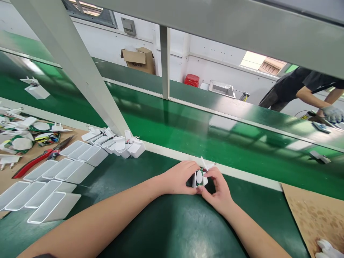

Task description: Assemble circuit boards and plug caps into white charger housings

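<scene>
Just in front of me, over the green work surface, my left hand (177,178) is closed around a white plastic housing (194,181), which is mostly hidden by its fingers. My right hand (219,191) pinches a small circuit board (199,177) with a round white pad on it, at the housing's opening. How deep the board sits inside cannot be made out. A thin white plate (204,163) sticks up from the far end of the board, by the right fingertips.
To the left stand rows of open white housings (44,208) and a cluster of part-filled ones (135,147). Red-handled pliers (33,163) lie beside loose circuit boards (48,138). Beyond the ledge runs a green conveyor belt (172,125) carrying units. A gloved co-worker (306,86) is at far right.
</scene>
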Tool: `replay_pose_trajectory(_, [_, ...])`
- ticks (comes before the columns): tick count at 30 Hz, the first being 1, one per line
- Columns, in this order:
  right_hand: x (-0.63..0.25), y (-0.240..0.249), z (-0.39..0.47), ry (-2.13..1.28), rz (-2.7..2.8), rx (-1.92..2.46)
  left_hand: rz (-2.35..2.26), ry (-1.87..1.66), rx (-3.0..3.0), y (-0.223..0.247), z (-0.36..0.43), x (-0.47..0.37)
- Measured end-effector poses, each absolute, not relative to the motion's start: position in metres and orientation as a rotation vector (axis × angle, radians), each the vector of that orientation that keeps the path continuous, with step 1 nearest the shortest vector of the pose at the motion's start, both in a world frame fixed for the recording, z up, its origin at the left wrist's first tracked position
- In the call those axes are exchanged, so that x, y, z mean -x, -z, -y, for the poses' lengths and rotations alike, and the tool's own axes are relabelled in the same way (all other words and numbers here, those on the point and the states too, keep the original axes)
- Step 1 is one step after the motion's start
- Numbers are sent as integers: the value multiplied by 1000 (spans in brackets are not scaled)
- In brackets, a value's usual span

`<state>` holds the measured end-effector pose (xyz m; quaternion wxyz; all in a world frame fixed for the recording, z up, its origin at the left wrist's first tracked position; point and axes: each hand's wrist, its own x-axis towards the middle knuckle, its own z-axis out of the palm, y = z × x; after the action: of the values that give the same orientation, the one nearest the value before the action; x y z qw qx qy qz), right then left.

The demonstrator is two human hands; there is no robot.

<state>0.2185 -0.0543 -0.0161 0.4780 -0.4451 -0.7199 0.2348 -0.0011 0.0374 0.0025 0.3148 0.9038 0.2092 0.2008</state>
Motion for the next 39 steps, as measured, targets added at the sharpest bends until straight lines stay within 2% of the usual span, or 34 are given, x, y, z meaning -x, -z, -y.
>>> replay_pose_trajectory(39, [-218,16,55,-622,1737,1085,-560,-503,-2368,-7,-37,1])
